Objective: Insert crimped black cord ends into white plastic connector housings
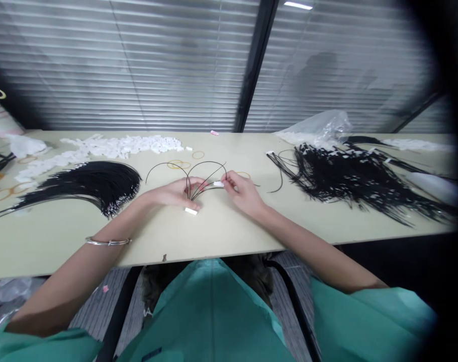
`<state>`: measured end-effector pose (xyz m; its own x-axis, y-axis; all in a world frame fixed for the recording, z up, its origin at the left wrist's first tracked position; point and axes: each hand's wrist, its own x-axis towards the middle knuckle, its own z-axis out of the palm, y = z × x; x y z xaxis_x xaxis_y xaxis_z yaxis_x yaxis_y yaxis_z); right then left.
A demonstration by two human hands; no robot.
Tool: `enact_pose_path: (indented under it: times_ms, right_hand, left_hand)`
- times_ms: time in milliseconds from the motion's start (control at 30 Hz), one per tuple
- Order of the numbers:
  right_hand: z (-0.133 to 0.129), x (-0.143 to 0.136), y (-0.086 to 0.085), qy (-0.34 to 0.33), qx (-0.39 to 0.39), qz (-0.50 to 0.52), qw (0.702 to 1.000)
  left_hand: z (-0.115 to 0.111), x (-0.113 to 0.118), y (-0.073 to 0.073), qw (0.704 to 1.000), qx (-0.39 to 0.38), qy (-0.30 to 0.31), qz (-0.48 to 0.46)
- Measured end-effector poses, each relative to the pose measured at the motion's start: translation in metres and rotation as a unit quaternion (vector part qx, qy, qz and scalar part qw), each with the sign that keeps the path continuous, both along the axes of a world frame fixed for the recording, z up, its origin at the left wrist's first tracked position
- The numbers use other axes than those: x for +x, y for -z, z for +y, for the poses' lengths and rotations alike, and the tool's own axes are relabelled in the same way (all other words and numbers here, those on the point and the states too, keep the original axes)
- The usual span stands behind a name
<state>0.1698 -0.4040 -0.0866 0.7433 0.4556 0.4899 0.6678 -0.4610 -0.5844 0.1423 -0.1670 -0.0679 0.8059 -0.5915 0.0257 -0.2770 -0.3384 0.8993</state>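
Note:
My left hand (179,192) is closed round a few thin black wires (191,193) that fan out above it. A white connector (191,211) sits at their lower end, just below my fingertips. Facing it, my right hand (242,191) pinches a second small white connector (218,184) between thumb and finger. One or more of the black wires run to this second connector; whether they are seated in it is too small to tell. Other wires arch freely over both hands.
A bundle of black wires (89,183) lies to the left, before a pile of white connectors (119,146). Wired connectors (338,176) heap up at the right beside a clear plastic bag (319,125). Rubber bands (179,164) lie behind my hands. Blinds (176,65) rise behind the table (229,231).

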Motion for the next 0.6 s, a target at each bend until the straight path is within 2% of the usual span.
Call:
enact_pose_path:
  times_ms: [167, 267, 333, 400, 500, 567, 600]
  right_hand:
    - [-0.003, 0.005, 0.004, 0.03, 0.007, 0.001, 1.0]
    - [-0.005, 0.007, 0.004, 0.044, 0.025, 0.011, 0.999]
    - [-0.005, 0.007, 0.004, 0.045, 0.039, 0.016, 0.998]
    - [-0.005, 0.008, 0.004, 0.042, 0.049, 0.021, 0.998]
    - [-0.004, 0.006, 0.002, 0.028, 0.076, 0.046, 0.996]
    - [-0.003, 0.004, 0.001, 0.014, 0.087, 0.057, 0.995]
    - [-0.003, 0.003, 0.0, 0.011, 0.084, 0.047, 0.995]
  left_hand:
    - [0.016, -0.006, -0.014, 0.989, 0.136, 0.019, -0.056]
    - [0.021, -0.009, -0.02, 0.972, 0.212, 0.061, -0.079]
    - [0.02, -0.011, -0.024, 0.964, 0.236, 0.084, -0.092]
    - [0.017, -0.012, -0.025, 0.962, 0.232, 0.097, -0.105]
    - [0.012, -0.009, -0.019, 0.974, 0.182, 0.087, -0.106]
    - [0.01, -0.004, -0.01, 0.987, 0.129, 0.036, -0.085]
    - [0.011, -0.001, -0.004, 0.992, 0.102, -0.009, -0.073]
